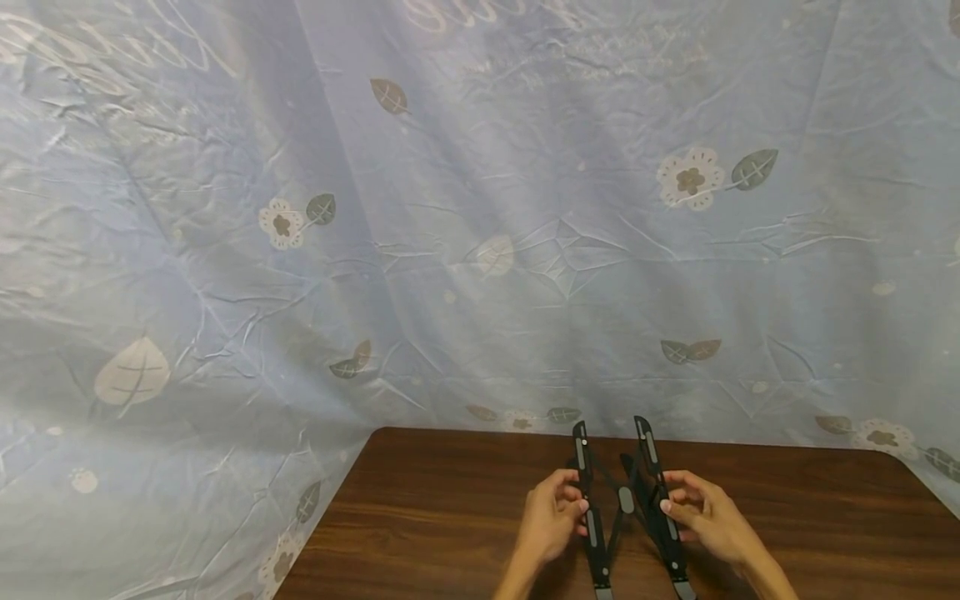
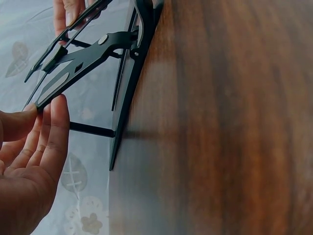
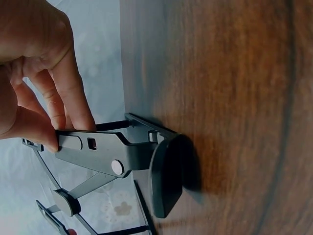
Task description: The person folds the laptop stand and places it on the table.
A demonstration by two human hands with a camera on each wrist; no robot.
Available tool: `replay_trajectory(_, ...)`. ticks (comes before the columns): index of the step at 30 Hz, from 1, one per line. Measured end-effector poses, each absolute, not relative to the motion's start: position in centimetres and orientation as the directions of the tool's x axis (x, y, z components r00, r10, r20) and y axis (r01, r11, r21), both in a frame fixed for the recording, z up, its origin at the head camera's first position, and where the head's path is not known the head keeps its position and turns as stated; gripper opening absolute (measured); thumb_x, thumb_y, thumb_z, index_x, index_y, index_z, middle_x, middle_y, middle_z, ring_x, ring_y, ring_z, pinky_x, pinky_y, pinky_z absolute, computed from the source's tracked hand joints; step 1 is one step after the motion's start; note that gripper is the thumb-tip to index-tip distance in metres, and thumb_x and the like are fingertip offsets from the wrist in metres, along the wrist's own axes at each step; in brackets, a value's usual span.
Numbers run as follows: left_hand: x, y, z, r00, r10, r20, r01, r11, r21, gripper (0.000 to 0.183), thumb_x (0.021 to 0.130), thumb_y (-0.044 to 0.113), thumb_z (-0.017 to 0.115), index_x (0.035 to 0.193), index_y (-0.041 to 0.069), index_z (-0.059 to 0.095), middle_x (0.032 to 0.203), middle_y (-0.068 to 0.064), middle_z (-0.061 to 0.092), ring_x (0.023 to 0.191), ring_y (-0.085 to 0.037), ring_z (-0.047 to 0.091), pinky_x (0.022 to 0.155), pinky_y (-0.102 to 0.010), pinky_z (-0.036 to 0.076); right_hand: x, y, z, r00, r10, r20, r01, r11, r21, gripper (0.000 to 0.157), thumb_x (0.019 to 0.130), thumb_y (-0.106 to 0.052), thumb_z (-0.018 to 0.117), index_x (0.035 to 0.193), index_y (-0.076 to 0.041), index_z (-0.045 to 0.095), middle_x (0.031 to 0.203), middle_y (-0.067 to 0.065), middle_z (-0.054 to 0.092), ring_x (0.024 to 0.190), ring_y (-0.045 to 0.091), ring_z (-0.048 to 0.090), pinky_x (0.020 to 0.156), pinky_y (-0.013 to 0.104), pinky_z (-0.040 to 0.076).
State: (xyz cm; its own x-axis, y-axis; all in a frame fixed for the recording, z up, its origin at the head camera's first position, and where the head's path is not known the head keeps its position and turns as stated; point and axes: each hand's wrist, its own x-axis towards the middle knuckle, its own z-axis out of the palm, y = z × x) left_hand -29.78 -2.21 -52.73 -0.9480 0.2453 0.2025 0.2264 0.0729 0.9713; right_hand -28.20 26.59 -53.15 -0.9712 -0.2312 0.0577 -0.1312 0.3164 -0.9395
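A black folding laptop stand (image 1: 626,500) with grey pads stands spread on the wooden table, its two side arms raised and joined by crossed bars. My left hand (image 1: 550,515) pinches the left arm between thumb and fingers, around its middle. On the other side, my right hand (image 1: 711,516) holds the right arm the same way. In the left wrist view the base bar (image 2: 128,105) lies along the tabletop, with a thin strut up to the arm. A curved front lip (image 3: 166,176) shows near the table in the right wrist view.
The brown wooden table (image 1: 435,508) has rounded back corners. Behind it and to the left hangs a pale blue-grey cloth (image 1: 480,333) printed with leaves and flowers, reaching down to the table's back edge.
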Motion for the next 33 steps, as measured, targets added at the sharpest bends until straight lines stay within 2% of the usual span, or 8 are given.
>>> replay_trajectory(5, -29.7, -2.2, -52.8, -0.950, 0.231, 0.210, 0.232, 0.074, 0.970, 0.036, 0.093, -0.015, 0.069, 0.128, -0.007, 0.064, 0.093, -0.023, 0.074, 0.069, -0.013, 0.071, 0.063, -0.047, 0.067, -28.2, 26.4, -53.3, -0.972, -0.227, 0.058, -0.128, 0.305, -0.944, 0.061, 0.107, -0.017, 0.067, 0.155, 0.008, 0.041, 0.122, 0.026, 0.068, 0.102, 0.025, 0.073, 0.079, 0.045, 0.069)
replay_trajectory(13, -29.5, -2.1, -53.1, -0.951, 0.230, 0.207, 0.227, 0.064, 0.972, 0.037, 0.093, -0.015, 0.069, 0.129, -0.006, 0.065, 0.094, -0.018, 0.073, 0.071, -0.015, 0.071, 0.066, -0.051, 0.067, -28.1, 25.7, -53.6, -0.977, -0.211, 0.044, -0.107, 0.298, -0.949, 0.062, 0.106, -0.018, 0.069, 0.156, 0.007, 0.041, 0.122, 0.024, 0.068, 0.101, 0.027, 0.071, 0.077, 0.042, 0.068)
replay_trajectory(20, -29.5, -1.9, -53.0, -0.948, 0.232, 0.217, 0.238, 0.066, 0.969, 0.037, 0.093, -0.014, 0.070, 0.130, -0.006, 0.064, 0.095, -0.015, 0.074, 0.071, -0.012, 0.071, 0.064, -0.047, 0.068, -28.2, 25.4, -53.7, -0.974, -0.220, 0.046, -0.108, 0.278, -0.954, 0.062, 0.106, -0.016, 0.069, 0.156, 0.008, 0.042, 0.120, 0.026, 0.069, 0.108, 0.032, 0.072, 0.079, 0.047, 0.069)
replay_trajectory(24, -29.4, -1.7, -52.9, -0.947, 0.229, 0.226, 0.248, 0.070, 0.966, 0.038, 0.093, -0.014, 0.069, 0.130, -0.007, 0.064, 0.094, -0.015, 0.074, 0.070, -0.012, 0.071, 0.062, -0.044, 0.068, -28.2, 25.3, -53.5, -0.976, -0.212, 0.048, -0.108, 0.285, -0.952, 0.062, 0.106, -0.017, 0.069, 0.155, 0.007, 0.042, 0.119, 0.024, 0.069, 0.106, 0.029, 0.072, 0.079, 0.047, 0.069)
replay_trajectory(29, -29.3, -1.4, -52.8, -0.950, 0.216, 0.225, 0.244, 0.064, 0.968, 0.038, 0.093, -0.015, 0.069, 0.130, -0.006, 0.065, 0.094, -0.018, 0.073, 0.070, -0.014, 0.071, 0.063, -0.048, 0.067, -28.0, 24.9, -53.3, -0.977, -0.209, 0.053, -0.115, 0.298, -0.948, 0.060, 0.105, -0.018, 0.070, 0.154, 0.006, 0.044, 0.118, 0.022, 0.070, 0.098, 0.022, 0.073, 0.076, 0.043, 0.069)
replay_trajectory(33, -29.3, -1.3, -52.8, -0.950, 0.220, 0.222, 0.240, 0.060, 0.969, 0.039, 0.093, -0.016, 0.069, 0.130, -0.006, 0.064, 0.094, -0.020, 0.073, 0.071, -0.015, 0.071, 0.063, -0.049, 0.067, -28.0, 24.6, -53.2, -0.978, -0.202, 0.044, -0.105, 0.301, -0.948, 0.060, 0.104, -0.019, 0.072, 0.152, 0.005, 0.046, 0.116, 0.021, 0.070, 0.096, 0.021, 0.073, 0.076, 0.042, 0.068)
